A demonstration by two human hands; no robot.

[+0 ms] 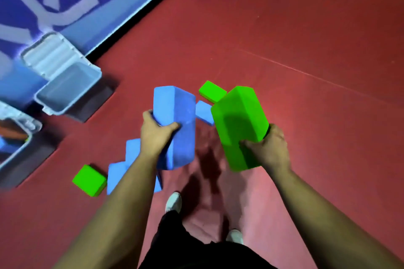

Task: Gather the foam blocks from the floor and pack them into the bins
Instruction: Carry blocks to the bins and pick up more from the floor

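Observation:
My left hand [156, 135] grips a large blue foam block [177, 124] held above the red floor. A large green foam block [238, 124] is gripped by my right hand [266, 146] beside it. On the floor lie a small green block [212, 91], a small blue block [204, 112] between the two held ones, a green block [89, 180] at lower left, and blue blocks [119, 170] partly hidden behind my left forearm. An open grey bin [65, 91] with its lid flipped back stands at the left, holding nothing visible. A second bin [19, 137] sits at the left edge.
A blue wall banner [91, 6] with white lettering runs along the floor's far left edge, behind the bins. The second bin holds some blue and orange items, blurred. My legs and white shoes [173, 202] stand at bottom centre. Red floor [306, 50] stretches to the right.

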